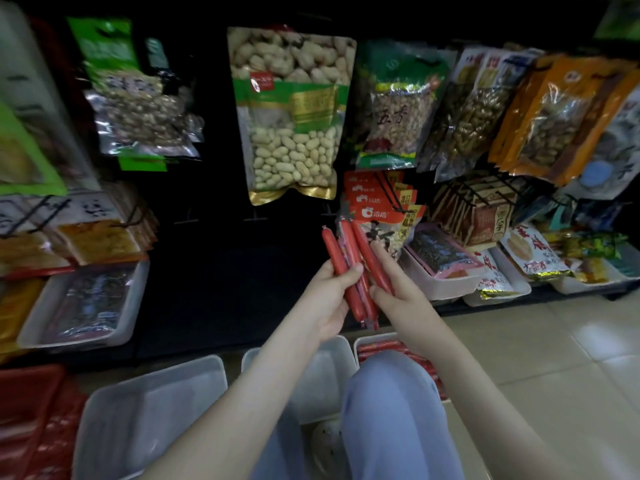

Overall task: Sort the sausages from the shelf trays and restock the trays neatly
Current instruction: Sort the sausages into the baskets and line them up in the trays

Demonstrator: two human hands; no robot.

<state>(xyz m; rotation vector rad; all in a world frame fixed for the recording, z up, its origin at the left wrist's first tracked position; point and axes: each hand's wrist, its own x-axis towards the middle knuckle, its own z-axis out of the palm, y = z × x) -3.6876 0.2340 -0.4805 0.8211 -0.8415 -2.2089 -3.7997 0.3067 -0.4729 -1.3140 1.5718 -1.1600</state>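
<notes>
Low on the left, a heap of red packs (pixel 34 420) beside a bare white tray (pixel 149 410) on the floor; next to it, a second white tray (pixel 325 375), partly behind the left forearm. Above these, held up before the shelf: left hand (pixel 329 299) curled round a bundle of red sausages (pixel 334 254), fanned upward. Just to the right, right hand (pixel 398 296) pinching one sausage (pixel 369 254) of that bundle between thumb and fingers, touching its neighbours, not yet drawn free. Further right and lower, a third tray (pixel 356 344) lined with red sausages, half hidden by a knee (pixel 388 393). Looks like the sorting step, one stick at a time. Next, probably: pull the pinched sausage clear without loosening the rest, then lay it lengthwise in the matching tray. Which tray that is, hard to tell from here.
</notes>
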